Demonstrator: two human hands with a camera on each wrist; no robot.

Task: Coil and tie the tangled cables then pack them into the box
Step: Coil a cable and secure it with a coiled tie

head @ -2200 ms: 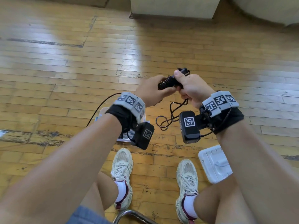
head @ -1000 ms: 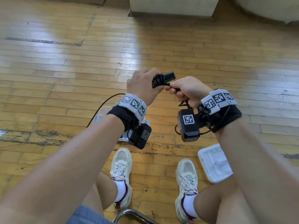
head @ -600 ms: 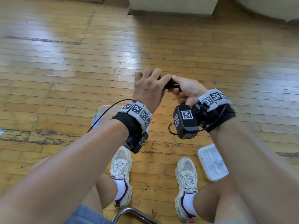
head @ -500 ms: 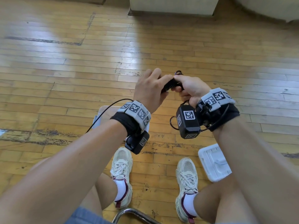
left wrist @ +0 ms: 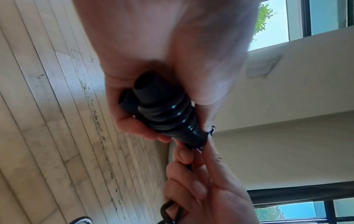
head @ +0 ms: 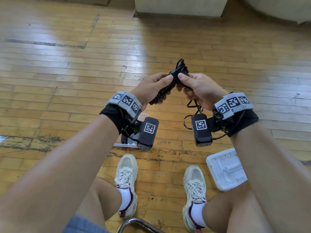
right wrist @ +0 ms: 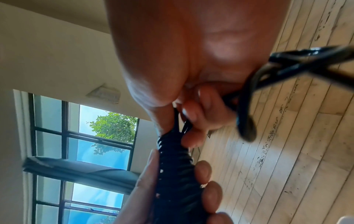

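Note:
A black cable wound into a tight ribbed bundle is held up over the floor between both hands. My left hand grips the bundle's lower part, thumb near its top; the left wrist view shows two plug ends sticking out of the palm. My right hand pinches the cable at the bundle's upper end. A short loose loop hangs below the right hand and crosses the right wrist view. A white box lies on the floor, mostly hidden behind my left wrist.
A white lid or tray lies on the wooden floor beside my right shoe. A chair's metal tube shows at the bottom edge. A pale cabinet base stands at the far side.
The bundle has swung from lying sideways to slanting up, its top now between both thumbs. The hanging loose cable has grown shorter. Both hands rose slightly.

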